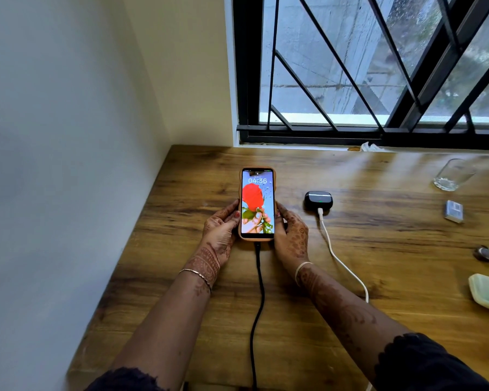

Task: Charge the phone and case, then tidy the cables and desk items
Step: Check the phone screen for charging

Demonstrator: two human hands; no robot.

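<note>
Head-worn view, close, downward onto desk

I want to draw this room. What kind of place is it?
Probably a home study corner: a wooden desk, a barred window, and a phone and case plugged in.

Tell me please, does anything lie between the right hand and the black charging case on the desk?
Nothing visible does. The right hand holds the phone, and only bare desk separates it from the charging case. The white cable leaves the case's near side and runs beside the wrist, not across that gap.
</note>
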